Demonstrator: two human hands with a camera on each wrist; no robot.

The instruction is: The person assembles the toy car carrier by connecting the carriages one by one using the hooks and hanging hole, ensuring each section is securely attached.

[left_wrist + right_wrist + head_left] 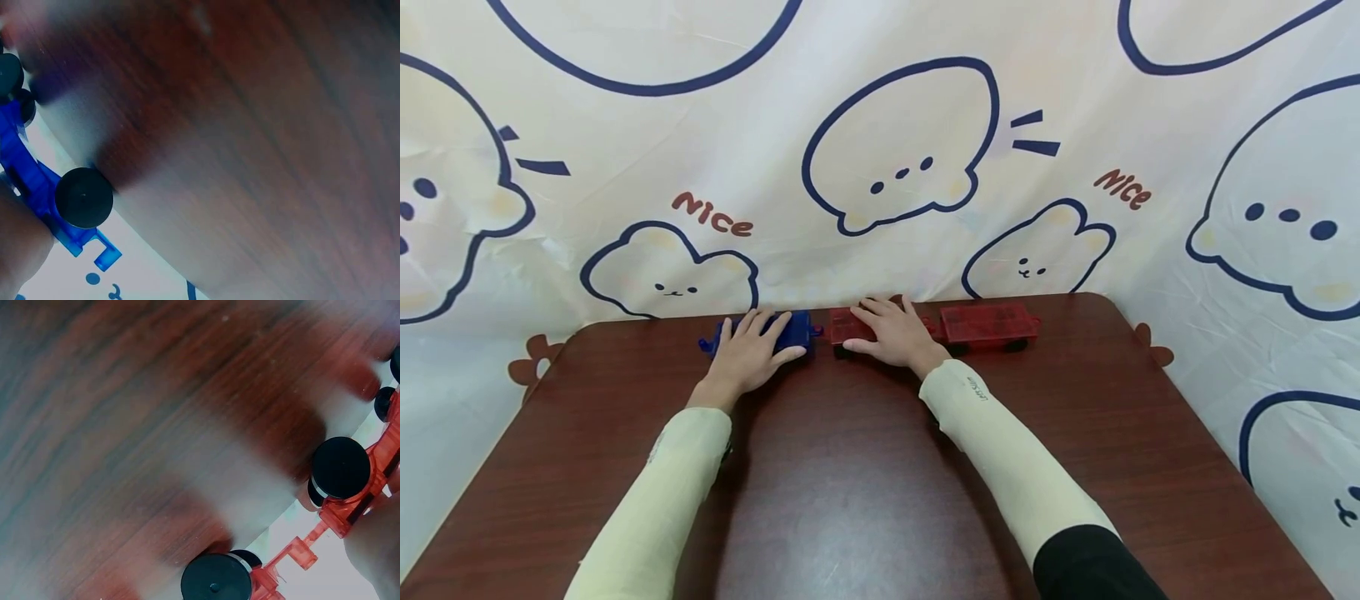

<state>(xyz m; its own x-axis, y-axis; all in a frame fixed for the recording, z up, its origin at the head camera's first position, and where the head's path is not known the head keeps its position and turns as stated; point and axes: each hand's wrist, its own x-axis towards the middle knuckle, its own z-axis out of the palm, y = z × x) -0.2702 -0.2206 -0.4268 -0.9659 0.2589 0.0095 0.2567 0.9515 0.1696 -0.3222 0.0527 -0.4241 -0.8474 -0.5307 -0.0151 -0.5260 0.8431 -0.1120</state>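
A blue toy train car (795,329) with black wheels and a hook at its left end stands near the table's far edge. My left hand (748,354) rests over it, fingers spread and fairly straight. Directly to its right is a red see-through toy train car (844,327), its end meeting the blue car's. My right hand (891,333) lies across this red car, partly hiding it, with the thumb along the near side. A second red train car (988,325) follows on the right, linked to the first. In the right wrist view a black wheel (341,467) and the connecting hook (302,552) show.
The cars line up along the back of a dark brown wooden table (850,500). Right behind it hangs a white curtain (895,267) with cartoon drawings, which also runs down both sides.
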